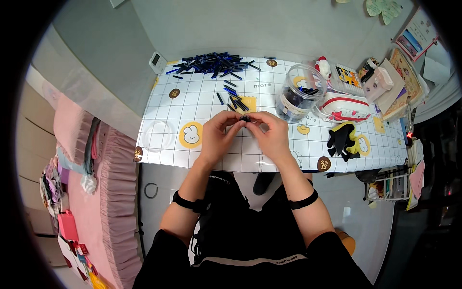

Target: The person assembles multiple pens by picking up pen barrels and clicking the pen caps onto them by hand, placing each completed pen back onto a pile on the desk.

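Observation:
My left hand (219,134) and my right hand (270,136) meet over the front middle of the table, fingertips pinched together. Between them is a small dark piece (245,119), mostly covered by the fingers; its exact kind is hard to make out. Just beyond my fingertips lie several short black-and-blue tubes (234,102) that look like ink cartridges. A large heap of the same tubes (211,63) spreads along the back edge. To the right of my hands stands a clear round jar (297,77), lidless, with more dark tubes inside.
A clear round lid (157,135) lies at the table's left front. On the right are a red-and-white pouch (344,107), black-and-yellow gloves (344,141), a clear plastic box (347,77) and notebooks (402,89). A small white digital device (157,62) stands at the back left corner.

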The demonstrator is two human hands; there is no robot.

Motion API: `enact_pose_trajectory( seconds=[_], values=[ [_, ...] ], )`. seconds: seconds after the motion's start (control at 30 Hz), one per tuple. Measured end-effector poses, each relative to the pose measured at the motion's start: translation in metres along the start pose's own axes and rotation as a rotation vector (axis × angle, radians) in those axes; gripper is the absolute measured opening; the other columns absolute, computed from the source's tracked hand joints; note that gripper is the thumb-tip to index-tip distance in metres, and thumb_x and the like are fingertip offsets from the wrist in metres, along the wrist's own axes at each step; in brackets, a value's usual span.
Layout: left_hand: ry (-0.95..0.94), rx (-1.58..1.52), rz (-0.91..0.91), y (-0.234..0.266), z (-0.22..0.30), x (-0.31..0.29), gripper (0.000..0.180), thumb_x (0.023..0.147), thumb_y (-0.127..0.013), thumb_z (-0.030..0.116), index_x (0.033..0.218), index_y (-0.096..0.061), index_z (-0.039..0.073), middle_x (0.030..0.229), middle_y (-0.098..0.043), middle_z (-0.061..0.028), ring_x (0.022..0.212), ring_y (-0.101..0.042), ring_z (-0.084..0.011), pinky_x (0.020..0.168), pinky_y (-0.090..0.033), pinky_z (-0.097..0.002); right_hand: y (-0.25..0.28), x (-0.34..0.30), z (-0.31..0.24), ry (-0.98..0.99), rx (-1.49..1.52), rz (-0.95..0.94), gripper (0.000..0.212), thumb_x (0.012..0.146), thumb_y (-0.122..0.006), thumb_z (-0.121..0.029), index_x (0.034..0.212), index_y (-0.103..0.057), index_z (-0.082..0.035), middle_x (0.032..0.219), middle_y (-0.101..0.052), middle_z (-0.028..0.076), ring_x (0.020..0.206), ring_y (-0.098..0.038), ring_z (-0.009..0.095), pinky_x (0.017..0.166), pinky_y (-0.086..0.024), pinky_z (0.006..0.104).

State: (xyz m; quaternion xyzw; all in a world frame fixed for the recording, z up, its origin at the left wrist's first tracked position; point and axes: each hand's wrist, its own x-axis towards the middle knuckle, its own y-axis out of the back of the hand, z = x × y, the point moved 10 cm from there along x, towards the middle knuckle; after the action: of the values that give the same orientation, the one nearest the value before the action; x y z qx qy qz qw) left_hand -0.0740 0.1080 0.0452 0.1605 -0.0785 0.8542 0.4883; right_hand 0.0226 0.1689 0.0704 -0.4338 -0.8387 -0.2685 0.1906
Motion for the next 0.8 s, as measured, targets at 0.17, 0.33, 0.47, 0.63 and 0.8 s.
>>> enact_pose_trajectory(
  seconds=[0.17, 0.33, 0.47, 0.63, 0.8],
  values=[
    [-0.108, 0.291, 0.058, 0.001, 0.012, -0.001, 0.011, 0.068, -0.059, 0.001, 0.078, -0.056, -0.001, 0.074, -0.058, -0.0066, 0.069, -0.056, -0.0123, 0.063, -0.044, -0.02, 0.006, -0.003, 0.003, -0.007, -0.089, 0.014, 0.019, 0.064, -0.059, 0.001, 0.082, -0.057, -0.003, 0.072, -0.058, 0.009, 0.059, -0.055, 0.016, 0.054, -0.043, 0.0226],
    [-0.044, 0.173, 0.088, 0.0, 0.007, -0.005, 0.012, 0.068, -0.059, 0.0, 0.08, -0.057, -0.002, 0.072, -0.058, -0.0066, 0.069, -0.057, -0.0128, 0.061, -0.046, -0.0203, 0.003, -0.005, 0.008, -0.093, -0.014, -0.031, 0.019, 0.065, -0.058, 0.0, 0.083, -0.057, -0.003, 0.072, -0.058, 0.01, 0.06, -0.055, 0.017, 0.055, -0.043, 0.0233],
    [-0.035, 0.184, 0.077, -0.002, 0.011, -0.006, 0.014, 0.069, -0.057, -0.002, 0.083, -0.056, -0.003, 0.076, -0.059, -0.0076, 0.071, -0.058, -0.0128, 0.062, -0.046, -0.0201, 0.004, -0.006, 0.008, -0.061, -0.03, -0.025, 0.019, 0.065, -0.058, -0.001, 0.084, -0.057, -0.004, 0.072, -0.057, 0.009, 0.059, -0.054, 0.017, 0.053, -0.042, 0.0232],
    [-0.029, 0.208, 0.055, -0.004, 0.013, -0.006, 0.015, 0.07, -0.056, -0.003, 0.085, -0.055, -0.004, 0.08, -0.058, -0.0084, 0.073, -0.057, -0.0126, 0.065, -0.046, -0.0199, 0.006, -0.006, 0.003, -0.033, -0.125, -0.012, 0.021, 0.065, -0.059, -0.002, 0.085, -0.057, -0.004, 0.072, -0.057, 0.009, 0.057, -0.053, 0.017, 0.05, -0.04, 0.0234],
    [-0.042, 0.259, 0.064, -0.002, 0.013, -0.006, 0.016, 0.07, -0.056, -0.003, 0.086, -0.056, -0.004, 0.08, -0.058, -0.0088, 0.072, -0.057, -0.0124, 0.065, -0.046, -0.0195, 0.004, -0.007, 0.005, -0.054, -0.112, -0.04, 0.024, 0.065, -0.059, -0.002, 0.089, -0.057, -0.004, 0.074, -0.057, 0.01, 0.058, -0.054, 0.017, 0.049, -0.04, 0.0226]
  ],
)
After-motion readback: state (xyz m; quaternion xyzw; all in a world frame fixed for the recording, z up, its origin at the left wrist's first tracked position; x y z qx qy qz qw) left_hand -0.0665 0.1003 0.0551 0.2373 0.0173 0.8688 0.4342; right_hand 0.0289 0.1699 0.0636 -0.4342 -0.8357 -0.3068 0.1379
